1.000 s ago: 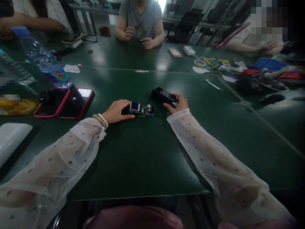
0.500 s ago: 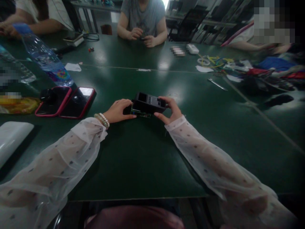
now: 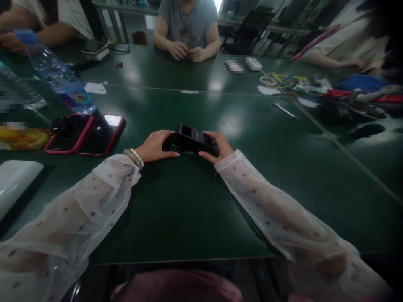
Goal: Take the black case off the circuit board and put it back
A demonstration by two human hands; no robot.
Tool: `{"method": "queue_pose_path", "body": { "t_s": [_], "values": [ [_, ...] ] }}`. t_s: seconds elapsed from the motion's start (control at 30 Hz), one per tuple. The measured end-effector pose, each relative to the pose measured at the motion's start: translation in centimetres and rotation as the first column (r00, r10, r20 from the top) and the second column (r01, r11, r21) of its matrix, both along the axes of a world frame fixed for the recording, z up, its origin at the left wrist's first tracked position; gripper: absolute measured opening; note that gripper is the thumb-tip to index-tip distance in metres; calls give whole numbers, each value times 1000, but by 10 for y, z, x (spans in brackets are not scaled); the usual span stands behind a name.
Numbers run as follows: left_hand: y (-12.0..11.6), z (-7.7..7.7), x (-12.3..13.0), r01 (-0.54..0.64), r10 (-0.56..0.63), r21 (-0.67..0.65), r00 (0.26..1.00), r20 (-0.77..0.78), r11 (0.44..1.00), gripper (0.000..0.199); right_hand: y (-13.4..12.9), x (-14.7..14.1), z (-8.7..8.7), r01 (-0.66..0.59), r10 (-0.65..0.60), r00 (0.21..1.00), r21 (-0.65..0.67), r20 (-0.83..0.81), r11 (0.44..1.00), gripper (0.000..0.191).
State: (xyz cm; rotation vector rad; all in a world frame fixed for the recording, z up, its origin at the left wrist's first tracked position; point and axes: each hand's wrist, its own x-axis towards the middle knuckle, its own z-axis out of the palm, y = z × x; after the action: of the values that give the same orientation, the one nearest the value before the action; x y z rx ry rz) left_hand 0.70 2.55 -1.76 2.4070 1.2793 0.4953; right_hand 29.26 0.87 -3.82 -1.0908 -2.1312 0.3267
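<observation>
Over the table in front of me is a black plastic housing with a rectangular window and small openings on its top face. Beneath its left part shows the edge of a green circuit board. My left hand grips the board end at the left, fingers behind and thumb in front. My right hand is closed round the right end of the housing, thumb along its near side. The housing sits low over the board, slightly tilted; how far the two fit together on the right is hidden.
Two red-cased phones lie left, beside a water bottle and a yellow packet. A white object is nearer me. Tangled cables and a thin metal tool lie right. Another person's hands are opposite.
My right hand has brought the housing left and down over the circuit board, so less of the board shows. My left hand has hardly moved.
</observation>
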Motion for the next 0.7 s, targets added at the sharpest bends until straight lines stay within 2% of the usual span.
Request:
{"method": "queue_pose_path", "body": {
  "t_s": [0.3, 0.7],
  "values": [
    [1, 0, -2, 23, -23, 1, 1000, 9, 1000, 80, 2, -5, -5, -41, 33, 989, 50, 142, 998, 66],
    [0, 5, -4, 69, -68, -38, 997, 36, 997, 72, -7, -6, 7, -83, 85, 987, -18, 133, 996, 61]
  ]
}}
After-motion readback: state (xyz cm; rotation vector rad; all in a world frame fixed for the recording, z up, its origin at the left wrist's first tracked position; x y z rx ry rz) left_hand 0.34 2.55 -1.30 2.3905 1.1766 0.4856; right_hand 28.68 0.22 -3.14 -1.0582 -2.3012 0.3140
